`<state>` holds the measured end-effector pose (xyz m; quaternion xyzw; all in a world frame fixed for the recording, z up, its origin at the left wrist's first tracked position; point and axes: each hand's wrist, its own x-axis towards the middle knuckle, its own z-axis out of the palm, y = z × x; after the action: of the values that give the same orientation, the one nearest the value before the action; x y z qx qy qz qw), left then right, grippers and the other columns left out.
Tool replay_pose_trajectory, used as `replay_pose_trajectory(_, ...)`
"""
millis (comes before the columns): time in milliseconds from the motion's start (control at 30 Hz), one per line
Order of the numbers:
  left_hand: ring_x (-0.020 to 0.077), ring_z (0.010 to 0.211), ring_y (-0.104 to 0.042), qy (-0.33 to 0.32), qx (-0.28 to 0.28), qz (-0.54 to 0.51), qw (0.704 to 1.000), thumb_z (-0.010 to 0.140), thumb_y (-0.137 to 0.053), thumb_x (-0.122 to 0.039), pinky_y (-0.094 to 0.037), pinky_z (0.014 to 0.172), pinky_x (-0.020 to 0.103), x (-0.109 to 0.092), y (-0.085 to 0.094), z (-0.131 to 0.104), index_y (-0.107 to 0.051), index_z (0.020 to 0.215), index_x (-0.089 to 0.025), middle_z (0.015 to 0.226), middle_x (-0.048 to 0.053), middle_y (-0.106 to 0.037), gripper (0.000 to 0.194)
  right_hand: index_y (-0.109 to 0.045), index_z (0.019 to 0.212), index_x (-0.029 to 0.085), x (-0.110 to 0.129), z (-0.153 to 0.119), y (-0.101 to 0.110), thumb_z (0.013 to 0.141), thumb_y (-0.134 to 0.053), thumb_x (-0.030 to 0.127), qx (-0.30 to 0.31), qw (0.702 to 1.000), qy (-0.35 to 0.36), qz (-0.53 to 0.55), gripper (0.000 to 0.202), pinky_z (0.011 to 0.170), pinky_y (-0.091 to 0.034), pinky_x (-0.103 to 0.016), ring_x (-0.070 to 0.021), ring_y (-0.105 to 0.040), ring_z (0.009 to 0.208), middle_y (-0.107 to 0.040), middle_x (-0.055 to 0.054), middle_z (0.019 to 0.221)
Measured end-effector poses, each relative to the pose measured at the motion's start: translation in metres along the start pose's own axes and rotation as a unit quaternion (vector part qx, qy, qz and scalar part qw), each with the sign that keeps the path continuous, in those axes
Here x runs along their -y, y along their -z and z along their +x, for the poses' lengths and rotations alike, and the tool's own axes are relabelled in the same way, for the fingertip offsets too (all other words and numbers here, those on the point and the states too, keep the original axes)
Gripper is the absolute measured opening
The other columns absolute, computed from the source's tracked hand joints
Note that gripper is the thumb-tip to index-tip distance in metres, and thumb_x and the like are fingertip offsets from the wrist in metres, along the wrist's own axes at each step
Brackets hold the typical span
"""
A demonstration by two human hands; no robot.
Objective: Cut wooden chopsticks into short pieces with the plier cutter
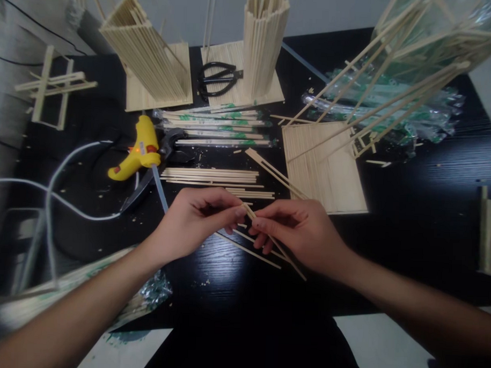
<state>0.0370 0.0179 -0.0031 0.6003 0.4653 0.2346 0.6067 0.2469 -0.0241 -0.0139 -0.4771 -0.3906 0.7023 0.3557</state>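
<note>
Both hands meet over the near middle of the dark table, closed on a pair of wooden chopsticks [293, 262]. The fingertips of my left hand [198, 220] pinch its upper end. Just beside them, my right hand [302, 231] grips the pair between thumb and fingers. Its two thin legs stick out below the right hand, spread slightly apart. Under the hands lie loose thin sticks [247, 247]. Beyond them is a row of bare sticks [209, 176], and farther back sit paper-wrapped chopsticks [227, 121]. Another split pair [272, 170] rests near a flat stick panel [322, 165].
A yellow glue gun [144, 143] with a glue stick and white cable [52, 193] lies left, near a black-handled tool [172, 141]. Behind stand two stick towers [147, 57] and black-handled scissors [219, 81]. Long sticks [366, 75] rise at right beside plastic wrappers [393, 106].
</note>
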Motion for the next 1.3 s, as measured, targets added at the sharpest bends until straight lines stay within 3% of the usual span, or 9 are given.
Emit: replay_pose_trajectory(1300, 0.0113, 0.065, -0.069, 0.007, 0.017, 0.001, 1.0, 0.09, -0.072, -0.033, -0.058, 0.063, 0.021, 0.0046, -0.0022, -0.0003, -0.077, 0.087, -0.018, 0.08, 0.002, -0.075, 0.016, -0.077, 0.082, 0.015, 0.0011, -0.0003, -0.0016, 0.081, -0.082, 0.039, -0.007, 1.0, -0.005, -0.002, 0.024, 0.051, -0.059, -0.024, -0.0137, -0.07, 0.057, -0.073, -0.004, 0.069)
